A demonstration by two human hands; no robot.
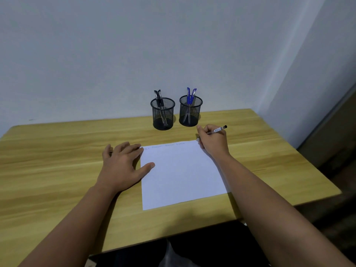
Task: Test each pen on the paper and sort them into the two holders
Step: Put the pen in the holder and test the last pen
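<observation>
Beside round wire-mesh holders (pixel 162 114), right hand (pixel 212 140) grips slim pen (pixel 218 129).

A plain study or office corner: a light yellow wood-grain table (pixel 57 160) stands against a bare pale grey wall (pixel 96 54). At its far edge stand two black wire-mesh pen holders (pixel 163 114) (pens upright inside); nearer lies a white paper sheet (pixel 179 174).
</observation>
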